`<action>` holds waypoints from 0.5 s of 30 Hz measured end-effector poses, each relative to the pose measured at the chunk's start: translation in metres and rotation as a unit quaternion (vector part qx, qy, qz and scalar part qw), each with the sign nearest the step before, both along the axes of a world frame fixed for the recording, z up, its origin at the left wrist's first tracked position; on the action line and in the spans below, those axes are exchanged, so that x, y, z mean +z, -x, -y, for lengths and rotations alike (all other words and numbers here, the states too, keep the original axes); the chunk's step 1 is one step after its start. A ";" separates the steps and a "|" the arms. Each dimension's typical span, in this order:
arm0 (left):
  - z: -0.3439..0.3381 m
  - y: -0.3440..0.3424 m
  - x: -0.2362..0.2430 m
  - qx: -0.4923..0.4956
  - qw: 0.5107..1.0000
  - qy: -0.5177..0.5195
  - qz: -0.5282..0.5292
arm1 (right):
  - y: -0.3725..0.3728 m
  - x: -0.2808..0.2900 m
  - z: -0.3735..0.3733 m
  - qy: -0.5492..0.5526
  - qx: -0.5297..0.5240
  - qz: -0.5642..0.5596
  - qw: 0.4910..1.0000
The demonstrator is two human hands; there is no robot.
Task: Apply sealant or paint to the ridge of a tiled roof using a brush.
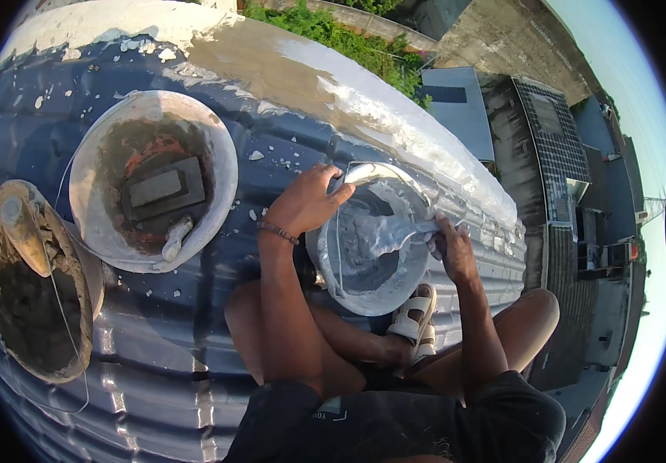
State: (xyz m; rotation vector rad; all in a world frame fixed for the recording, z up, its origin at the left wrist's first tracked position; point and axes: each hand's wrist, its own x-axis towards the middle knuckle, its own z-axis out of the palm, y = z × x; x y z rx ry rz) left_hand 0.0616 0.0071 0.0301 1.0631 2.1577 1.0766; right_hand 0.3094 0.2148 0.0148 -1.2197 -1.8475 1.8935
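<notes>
Between my knees and the wall stands a white bucket (pixel 387 302), its inside coated with wet grey paste (pixel 364 270). My left hand (pixel 307 199) grips the bucket's rim on the left side, thumb and fingers curled over the edge. From the right, my right hand (pixel 454 248) holds a putty knife (pixel 395 234) over the bucket's opening. Grey paste covers its broad blade. The right fingers are wrapped round the handle, which they partly hide. A thin wire handle crosses the bucket's near left side.
Left of me on the blue corrugated roof (pixel 217 309) stands a pale bucket (pixel 229 147) holding a grey float (pixel 163 189). Farther left, a bucket of dark mortar (pixel 36 309) holds a wooden-handled tool (pixel 28 235). A plastered wall top (pixel 395 116) borders the roof, with lower roofs beyond.
</notes>
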 end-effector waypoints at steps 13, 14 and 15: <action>0.001 0.005 -0.007 -0.029 0.999 -0.024 0.012 | 0.174 0.049 -0.090 -0.004 0.027 -0.319 0.948; 0.001 0.006 -0.008 -0.024 0.999 -0.023 0.011 | 0.205 0.047 -0.092 -0.018 0.037 -0.295 0.955; 0.001 0.007 -0.009 -0.029 0.999 -0.026 0.015 | 0.234 0.041 -0.092 -0.035 0.059 -0.282 0.957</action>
